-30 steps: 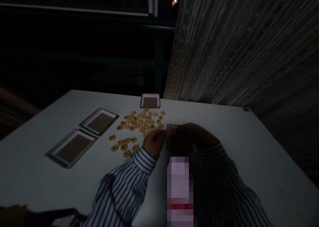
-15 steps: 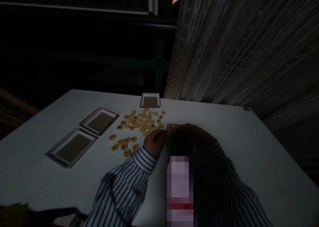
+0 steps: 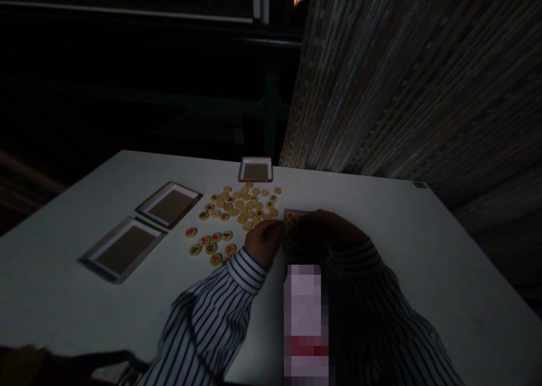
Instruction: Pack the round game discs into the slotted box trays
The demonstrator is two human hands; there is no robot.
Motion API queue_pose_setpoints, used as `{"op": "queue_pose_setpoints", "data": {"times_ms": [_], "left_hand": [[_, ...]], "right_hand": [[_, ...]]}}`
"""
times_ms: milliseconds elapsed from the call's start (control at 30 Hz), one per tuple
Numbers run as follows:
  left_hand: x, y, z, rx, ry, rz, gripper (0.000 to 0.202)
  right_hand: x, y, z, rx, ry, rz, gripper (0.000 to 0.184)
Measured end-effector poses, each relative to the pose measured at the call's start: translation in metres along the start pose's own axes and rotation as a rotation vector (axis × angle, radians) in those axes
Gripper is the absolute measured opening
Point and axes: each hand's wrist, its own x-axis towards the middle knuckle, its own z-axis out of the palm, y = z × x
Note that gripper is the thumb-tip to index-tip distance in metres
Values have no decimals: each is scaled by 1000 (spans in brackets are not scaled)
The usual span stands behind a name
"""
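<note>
My left hand [image 3: 263, 242] is closed, its fingers curled and their tips at the left edge of a small shallow box [image 3: 296, 210]. Whatever those fingers may hold is hidden. Round Chinese chess pieces [image 3: 289, 226] with red marks lie in rows inside this box. Over its right part bends my right hand [image 3: 328, 228], very dark, with its fingertips out of sight. To the left of my hands, many loose wooden chess pieces [image 3: 239, 204] are spread on the table, some showing red or black characters, others blank side up. A smaller group of pieces [image 3: 210, 248] lies closer to me.
Two shallow open trays, one brown-edged [image 3: 169, 205] and one pale [image 3: 122, 250], stand at the left of the white table [image 3: 423, 273]. Another open tray [image 3: 256, 170] is at the far edge. A string curtain [image 3: 359, 92] hangs behind on the right. The room is dim.
Both hands stay almost in place at the box. The right hand has shifted very slightly, and the marked pieces at the box's left side show a little more clearly.
</note>
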Motion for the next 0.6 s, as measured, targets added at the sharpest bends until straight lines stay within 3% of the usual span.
{"op": "queue_pose_setpoints", "data": {"times_ms": [600], "left_hand": [[0, 0, -1, 2, -8, -3, 19]], "right_hand": [[0, 1, 5, 7, 3, -71, 22]]}}
